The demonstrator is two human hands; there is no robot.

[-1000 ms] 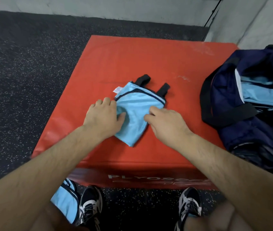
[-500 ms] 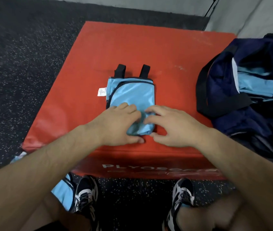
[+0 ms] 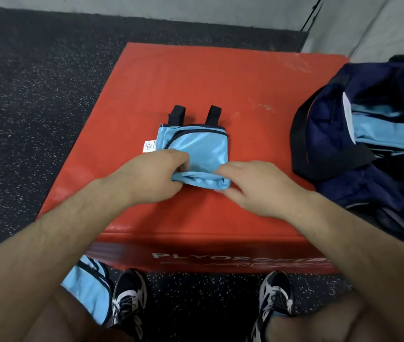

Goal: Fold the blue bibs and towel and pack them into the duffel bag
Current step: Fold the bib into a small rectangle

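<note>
A speckled black rubber floor (image 3: 35,99) borders a red vinyl-covered plyo box (image 3: 220,77) with white lettering on its front face; at lower left a second light-blue bib (image 3: 90,290) with dark piping lies draped over the person's leg, above black-and-white sneakers (image 3: 129,302). On the box top, the left hand (image 3: 151,176) curls its fingers and thumb around the near left corner of a shiny, light-blue bib (image 3: 196,149), pinching the cloth. The bib lies folded into a rough rectangle at the middle of the box, its long axis running away from the person, two black straps (image 3: 176,114) pointing to the far edge and a white label (image 3: 148,146) sticking out at its left side; its near edge is lifted into a soft roll. The right hand (image 3: 252,188) pinches the near right corner between thumb and bent fingers. Well apart at right, a navy fabric duffel bag (image 3: 339,183) slumps open, with blue cloth (image 3: 381,129) inside
</note>
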